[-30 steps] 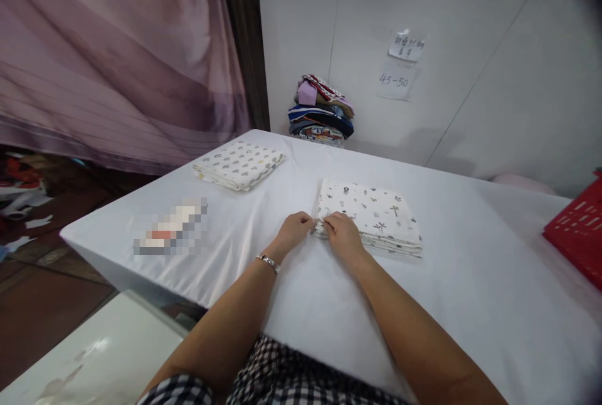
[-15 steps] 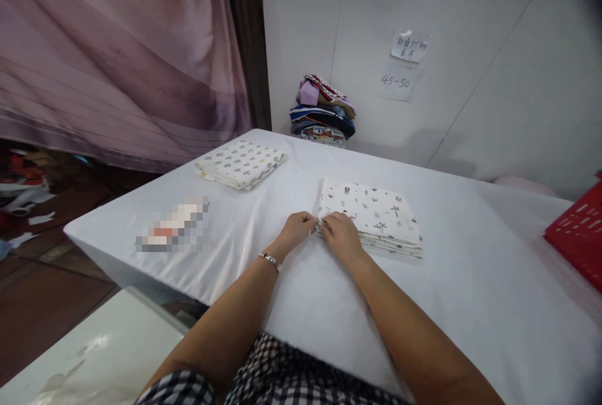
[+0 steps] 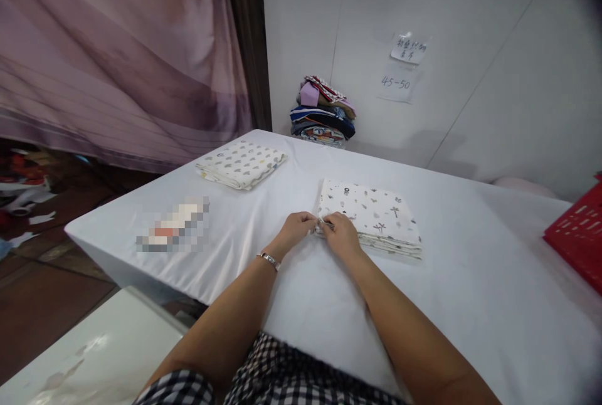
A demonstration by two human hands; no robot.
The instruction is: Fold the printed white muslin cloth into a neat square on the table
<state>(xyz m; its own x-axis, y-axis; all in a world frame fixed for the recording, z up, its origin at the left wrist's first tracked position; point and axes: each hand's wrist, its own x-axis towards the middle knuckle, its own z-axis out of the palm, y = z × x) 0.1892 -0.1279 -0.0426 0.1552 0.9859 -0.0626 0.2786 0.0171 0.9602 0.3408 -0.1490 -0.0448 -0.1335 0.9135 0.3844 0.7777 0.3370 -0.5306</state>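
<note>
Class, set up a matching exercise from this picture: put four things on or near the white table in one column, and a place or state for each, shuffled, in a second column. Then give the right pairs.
Things:
1. folded printed cloth
2. folded heart-print cloth
3. pile of coloured clothes
4. red basket

Places or states:
A. at the table's right edge, partly out of view
B. against the wall at the table's far end
C. near corner pinched by both the left hand and the right hand
D. lying untouched on the far left of the table

Pairs: 1-C, 2-D, 3-B, 4-A
</note>
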